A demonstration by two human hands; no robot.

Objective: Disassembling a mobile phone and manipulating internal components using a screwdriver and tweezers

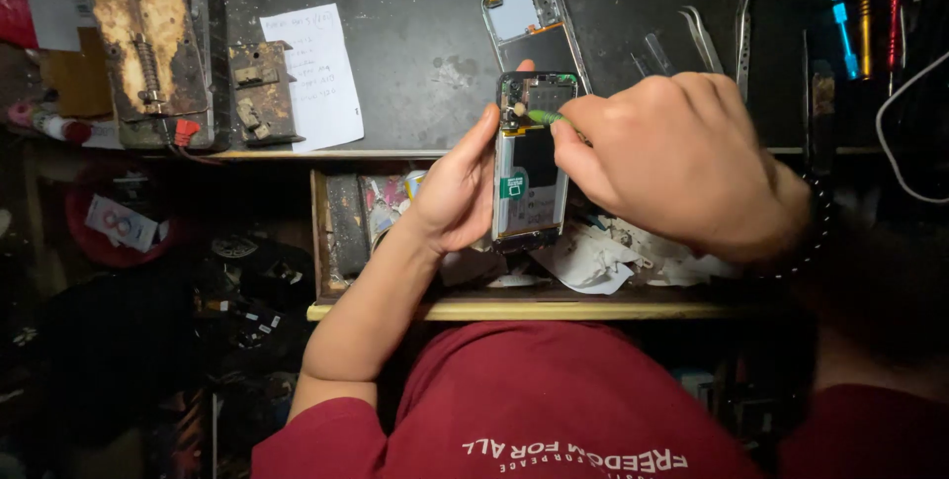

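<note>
My left hand [457, 187] cradles an opened phone [531, 158] from its left side, back cover off and the inner boards and battery exposed. My right hand [682, 158] pinches a small green-tipped tool [544, 116] and presses its tip onto the phone's upper part, near the camera area. Both hands hover over an open wooden drawer [514, 310] just below the edge of the dark workbench [425, 54].
A bare phone frame [532, 24] lies on the bench behind the phone. Metal tweezers [704, 36] and coloured screwdrivers [842, 19] lie at right. A white paper note [311, 74] and a rusty clamp jig [148, 44] sit at left. Crumpled papers [603, 257] fill the drawer.
</note>
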